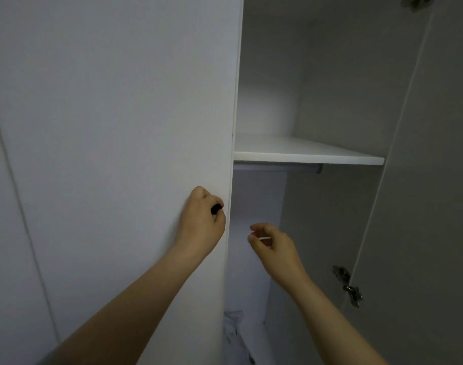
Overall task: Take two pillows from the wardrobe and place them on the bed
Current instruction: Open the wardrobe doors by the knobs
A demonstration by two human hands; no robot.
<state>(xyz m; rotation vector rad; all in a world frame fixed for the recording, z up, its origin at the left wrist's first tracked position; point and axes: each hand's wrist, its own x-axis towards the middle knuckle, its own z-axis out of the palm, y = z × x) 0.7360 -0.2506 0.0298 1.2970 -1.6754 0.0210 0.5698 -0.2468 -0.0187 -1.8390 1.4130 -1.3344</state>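
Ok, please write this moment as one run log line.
stage: at wardrobe | left hand: grips black knob on left door | right hand: free, in the opening | carried: nothing

Dim, soft light over plain white shelf (304,150) (metal hinge (351,289) below, right)

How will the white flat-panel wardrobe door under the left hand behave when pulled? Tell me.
The white flat-panel wardrobe door will probably stay stiff, swinging as one board. Metal hinges on the open door opposite suggest it pivots rather than slides. The small black knob the left hand grips may give little purchase.
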